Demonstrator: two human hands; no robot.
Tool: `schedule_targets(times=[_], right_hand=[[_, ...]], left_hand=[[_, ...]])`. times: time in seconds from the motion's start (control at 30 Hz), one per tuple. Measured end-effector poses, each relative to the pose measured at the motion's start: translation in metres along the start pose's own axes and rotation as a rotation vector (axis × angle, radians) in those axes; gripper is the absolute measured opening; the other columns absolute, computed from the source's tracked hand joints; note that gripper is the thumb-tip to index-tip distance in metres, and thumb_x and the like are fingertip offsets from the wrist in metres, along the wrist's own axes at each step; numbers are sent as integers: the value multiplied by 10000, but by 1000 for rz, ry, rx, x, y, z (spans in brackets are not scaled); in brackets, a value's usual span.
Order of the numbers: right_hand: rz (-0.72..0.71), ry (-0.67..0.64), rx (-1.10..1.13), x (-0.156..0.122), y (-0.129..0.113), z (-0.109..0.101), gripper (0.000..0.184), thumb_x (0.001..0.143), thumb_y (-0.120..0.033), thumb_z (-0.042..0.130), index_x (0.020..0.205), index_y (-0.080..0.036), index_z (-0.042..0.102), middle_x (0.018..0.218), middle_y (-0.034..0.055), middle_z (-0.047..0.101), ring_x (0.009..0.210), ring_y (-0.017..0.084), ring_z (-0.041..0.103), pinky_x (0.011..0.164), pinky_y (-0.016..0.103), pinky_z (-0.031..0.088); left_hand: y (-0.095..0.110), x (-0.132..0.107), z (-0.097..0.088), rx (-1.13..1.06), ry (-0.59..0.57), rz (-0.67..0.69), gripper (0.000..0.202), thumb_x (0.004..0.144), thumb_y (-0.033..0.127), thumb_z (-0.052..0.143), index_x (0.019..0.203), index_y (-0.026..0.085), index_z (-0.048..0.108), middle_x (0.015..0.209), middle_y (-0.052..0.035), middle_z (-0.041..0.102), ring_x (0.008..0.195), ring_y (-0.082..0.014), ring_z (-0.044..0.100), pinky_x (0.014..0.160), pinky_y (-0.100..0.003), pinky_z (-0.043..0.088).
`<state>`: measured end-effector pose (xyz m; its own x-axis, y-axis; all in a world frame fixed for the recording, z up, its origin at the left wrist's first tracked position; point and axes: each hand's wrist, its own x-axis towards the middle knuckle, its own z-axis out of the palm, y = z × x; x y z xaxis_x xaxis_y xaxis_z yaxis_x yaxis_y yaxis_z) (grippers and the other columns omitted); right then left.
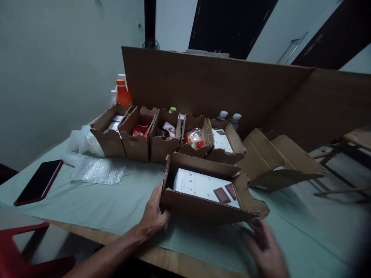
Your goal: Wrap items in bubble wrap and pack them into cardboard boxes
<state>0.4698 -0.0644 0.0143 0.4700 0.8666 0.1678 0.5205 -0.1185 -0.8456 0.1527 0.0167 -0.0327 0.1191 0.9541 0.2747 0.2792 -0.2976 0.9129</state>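
In front of me, a cardboard box (208, 209) with an open top and notched edges stands tilted above the cloth. Inside it lies a white carton (199, 185) printed with brown squares. My left hand (155, 212) is closed around the box's left end, thumb on the near side and fingers partly hidden behind. At the right front corner, my right hand (265, 245) has its fingers curled against the cardboard, somewhat smeared by motion.
Behind stands a row of similar boxes (136, 146) with packets and cartons. Another cardboard box (278, 175) is at right. A phone (39, 181), bubble wrap (100, 170) and orange bottle (123, 94) are at left. A tall cardboard panel (197, 81) rises behind; a red stool (17, 251) stands lower left.
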Motion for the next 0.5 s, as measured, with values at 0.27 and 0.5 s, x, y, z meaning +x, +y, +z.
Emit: schedule_targets(times=[0.27, 0.5], right_hand=[[10, -32, 87, 20, -35, 72, 493, 768, -541, 630, 1099, -176, 649, 1021, 112, 742, 895, 264, 681, 794, 359, 522], [25, -10, -2, 15, -18, 83, 581, 800, -569, 593, 1196, -147, 637, 1091, 130, 731, 979, 285, 671, 858, 385, 508]], left_hand=[[-7, 21, -4, 55, 94, 154, 565, 840, 158, 510, 1405, 175, 495, 1409, -141, 553, 1336, -266, 503, 1124, -448, 414], [2, 24, -15, 47, 160, 6, 313, 900, 185, 499, 1184, 178, 632, 910, -48, 602, 766, -163, 584, 711, -303, 513]])
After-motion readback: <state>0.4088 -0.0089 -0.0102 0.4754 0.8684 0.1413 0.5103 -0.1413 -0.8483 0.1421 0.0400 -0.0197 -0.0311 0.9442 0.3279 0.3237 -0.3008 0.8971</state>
